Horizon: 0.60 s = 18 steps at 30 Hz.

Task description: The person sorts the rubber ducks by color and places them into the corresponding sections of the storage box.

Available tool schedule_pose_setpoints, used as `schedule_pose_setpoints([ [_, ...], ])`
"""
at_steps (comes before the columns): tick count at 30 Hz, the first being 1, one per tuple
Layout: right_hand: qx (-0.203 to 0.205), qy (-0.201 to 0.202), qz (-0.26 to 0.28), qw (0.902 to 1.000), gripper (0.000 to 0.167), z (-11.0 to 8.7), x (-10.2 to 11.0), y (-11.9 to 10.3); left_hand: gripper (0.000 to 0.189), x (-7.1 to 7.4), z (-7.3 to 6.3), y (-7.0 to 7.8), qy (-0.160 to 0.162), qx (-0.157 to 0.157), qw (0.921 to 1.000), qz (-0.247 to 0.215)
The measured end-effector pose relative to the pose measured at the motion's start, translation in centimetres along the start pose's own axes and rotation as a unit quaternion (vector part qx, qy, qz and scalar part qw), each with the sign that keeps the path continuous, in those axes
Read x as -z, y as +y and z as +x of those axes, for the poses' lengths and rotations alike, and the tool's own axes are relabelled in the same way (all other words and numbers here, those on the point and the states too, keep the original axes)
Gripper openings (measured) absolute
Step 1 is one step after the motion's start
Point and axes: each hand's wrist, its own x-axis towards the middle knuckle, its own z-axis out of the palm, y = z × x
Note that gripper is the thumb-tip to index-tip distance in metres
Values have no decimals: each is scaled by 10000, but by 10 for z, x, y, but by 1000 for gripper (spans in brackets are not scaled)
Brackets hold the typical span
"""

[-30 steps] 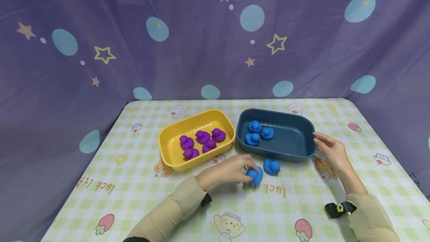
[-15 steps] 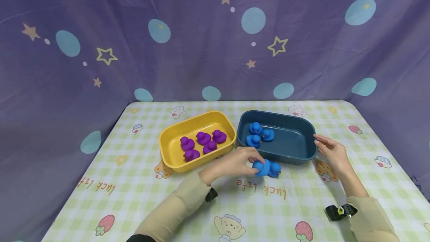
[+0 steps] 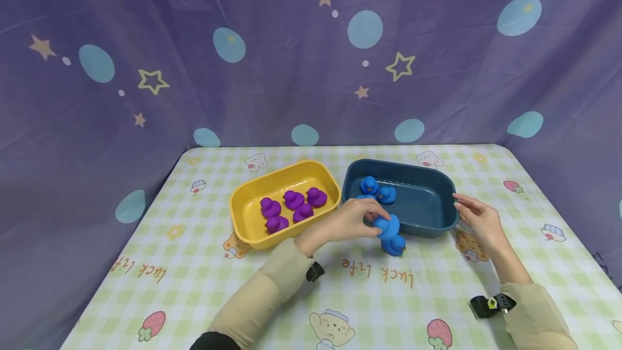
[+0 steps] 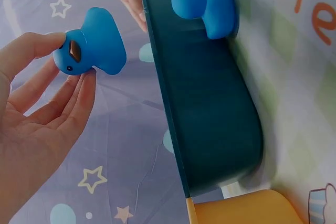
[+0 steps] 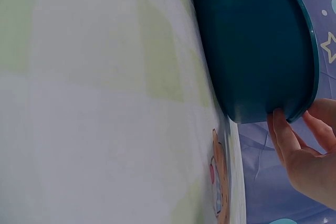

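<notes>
My left hand (image 3: 352, 219) pinches a blue rubber duck (image 4: 89, 45) by its head, thumb on one side and fingers on the other. The duck hangs in the air before the front wall of the dark teal bin (image 3: 423, 201). Below it on the table sits another blue duck (image 3: 394, 245), close to the bin. Inside the bin, blue ducks (image 3: 386, 194) are gathered at the left; one is partly hidden by my left hand. My right hand (image 3: 483, 226) touches the bin's right end with its fingertips, its fingers fairly straight.
A yellow bin (image 3: 250, 234) stands left of the teal one, their near ends almost touching. Several purple ducks (image 3: 293, 199) lie in it. A checked cloth (image 3: 204, 269) covers the table, and a purple curtain (image 3: 272, 96) hangs behind.
My left hand has lifted the blue duck off the cloth and carried it right and toward the teal bin, past the other duck. My right hand stays at the bin's end.
</notes>
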Motion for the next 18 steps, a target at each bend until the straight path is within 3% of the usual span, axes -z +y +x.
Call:
schedule_pose_setpoints([
  [4, -26, 77, 116, 9999, 60, 10, 0, 21, 24, 2, 4, 1, 47, 30, 10000, 2],
  [6, -34, 34, 87, 10000, 61, 10, 1, 21, 23, 3, 7, 1, 65, 68, 10000, -8],
  [18, -166, 61, 57, 9998, 56, -1, -1, -4, 26, 10, 25, -2, 38, 159, 9999, -1],
])
